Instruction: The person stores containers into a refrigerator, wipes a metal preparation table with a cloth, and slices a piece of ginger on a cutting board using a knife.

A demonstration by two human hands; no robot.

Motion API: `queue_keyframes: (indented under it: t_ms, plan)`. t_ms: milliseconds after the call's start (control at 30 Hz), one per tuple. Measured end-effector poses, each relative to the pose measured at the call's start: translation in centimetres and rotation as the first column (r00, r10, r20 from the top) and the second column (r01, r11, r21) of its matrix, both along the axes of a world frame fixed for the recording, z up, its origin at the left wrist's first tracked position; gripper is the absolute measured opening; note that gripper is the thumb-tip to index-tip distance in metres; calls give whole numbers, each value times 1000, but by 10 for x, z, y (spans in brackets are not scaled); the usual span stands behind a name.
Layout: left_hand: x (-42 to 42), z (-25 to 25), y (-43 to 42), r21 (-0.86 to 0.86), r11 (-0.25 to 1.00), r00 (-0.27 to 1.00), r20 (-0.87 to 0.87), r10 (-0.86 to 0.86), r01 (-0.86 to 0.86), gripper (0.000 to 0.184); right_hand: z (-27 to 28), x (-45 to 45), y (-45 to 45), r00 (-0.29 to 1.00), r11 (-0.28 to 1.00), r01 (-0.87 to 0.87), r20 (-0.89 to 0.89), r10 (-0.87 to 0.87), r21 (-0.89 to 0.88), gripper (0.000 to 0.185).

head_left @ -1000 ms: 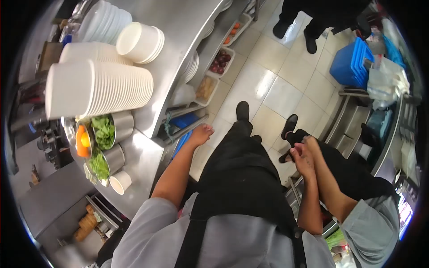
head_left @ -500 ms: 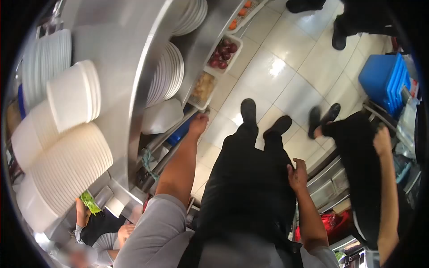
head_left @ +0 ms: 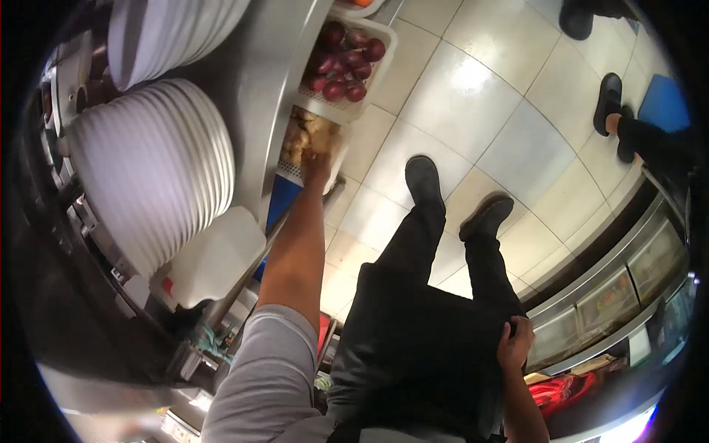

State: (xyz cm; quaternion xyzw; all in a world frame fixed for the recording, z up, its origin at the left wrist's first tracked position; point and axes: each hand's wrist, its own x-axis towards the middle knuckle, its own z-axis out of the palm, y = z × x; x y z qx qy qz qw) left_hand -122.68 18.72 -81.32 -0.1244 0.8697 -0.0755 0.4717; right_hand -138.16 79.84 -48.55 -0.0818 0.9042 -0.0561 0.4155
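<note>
My left hand (head_left: 317,167) reaches down into a white plastic basket (head_left: 338,158) of knobbly light-brown pieces that look like ginger (head_left: 299,136). Its fingers blend with the pieces, so their grip is unclear. Just beyond is a second white basket (head_left: 389,52) filled with red onions (head_left: 347,63). My right hand (head_left: 517,343) hangs beside my right leg against the black apron (head_left: 421,332); its fingers are loosely bent and apart, holding nothing visible.
Stacked white plates (head_left: 159,162) and a white container (head_left: 214,258) sit on the metal shelf at left. Drawers with clear fronts (head_left: 605,306) line the right side, near a red bag (head_left: 561,391). Another person's shoe (head_left: 609,103) is on the tiled floor (head_left: 509,140).
I have leaned down and forward toward the shelf. My left hand has moved from beside the ginger basket into it. The other person at right has moved farther off.
</note>
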Motion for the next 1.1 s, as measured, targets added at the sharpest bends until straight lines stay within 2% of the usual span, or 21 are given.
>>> queue_keyframes:
  t_ms: [33, 67, 100, 200, 233, 367, 400, 433, 467, 533, 600, 667, 733, 767, 800, 867, 933, 967, 1000, 1067, 1100]
  plan:
    - [9, -29, -3, 125, 891, 816, -361, 450, -436, 55, 2, -3, -4, 999, 999, -37, -30, 36, -7, 26]
    - [12, -46, -5, 387, 603, 333, -570, 751, -698, 56, 1, -3, -5, 995, 997, -75, -60, 74, -13, 23]
    - [-45, 24, 16, 295, 456, 290, -468, 835, -839, 59, -3, 0, -4, 995, 997, -72, -64, 71, -11, 23]
    - [-38, 9, -1, 256, 484, 384, -355, 852, -837, 58, -3, 2, 1, 992, 996, -89, -86, 91, 28, 22]
    - [-12, -7, -4, 512, 422, 183, -452, 873, -748, 51, -2, 1, -2, 994, 997, -73, -78, 75, 32, 21]
    - [-39, 93, 26, 551, 449, 51, -592, 805, -703, 40, -2, -2, -13, 997, 997, -55, -65, 51, -62, 23]
    - [-36, 117, 31, 702, 28, -175, -216, 961, -711, 37, -1, -4, -16, 995, 995, -73, -78, 67, -70, 23]
    - [-32, 141, 42, 675, -414, -385, 204, 900, -610, 35, 1, -6, -19, 996, 990, -61, -65, 53, -131, 23]
    - [-33, 171, 61, 688, -429, -408, 208, 889, -585, 35, 2, -9, -20, 998, 980, -55, -53, 46, -190, 23]
    - [-45, 240, 106, 721, -630, -552, 413, 725, -289, 35, 3, -9, -25, 988, 956, -119, -132, 85, -269, 22]
    - [-43, 301, 142, 722, -662, -531, 487, 693, -201, 40, 6, -9, -28, 982, 920, -147, -163, 93, -362, 21]
    - [-36, 351, 174, 730, -676, -502, 548, 670, -106, 44, 11, -4, -29, 998, 891, 7, -55, -36, -454, 21]
    - [-28, 398, 204, 726, -688, -468, 601, 648, -19, 54, 42, -12, -44, 999, 828, -53, -31, 43, -558, 24]
    - [-26, 429, 217, 751, -661, -461, 585, 667, -3, 61, 55, -20, -49, 990, 849, -98, 38, 138, -519, 27]
    - [-19, 451, 231, 763, -646, -485, 580, 654, 42, 61, 80, -25, -63, 987, 858, -82, 75, 139, -508, 30]
    - [3, 497, 257, 729, -674, -510, 628, 588, 120, 67, 98, -36, -67, 965, 838, -165, 90, 246, -519, 32]
    - [25, 550, 280, 753, -632, -546, 612, 572, 182, 72, 117, -52, -81, 932, 855, -126, 234, 275, -502, 36]
    - [37, 575, 287, 750, -635, -504, 627, 594, 186, 73, 123, -59, -92, 913, 882, 10, 363, 184, -471, 36]
    - [49, 600, 293, 752, -633, -461, 635, 620, 186, 74, 163, -61, -121, 876, 901, 100, 467, 121, -423, 43]
    - [76, 643, 309, 778, -589, -505, 607, 613, 220, 80, 232, -50, -169, 799, 854, 191, 582, 151, -484, 50]
    - [94, 658, 316, 758, -612, -466, 636, 615, 226, 84, 261, -37, -191, 711, 825, 238, 670, 212, -514, 54]
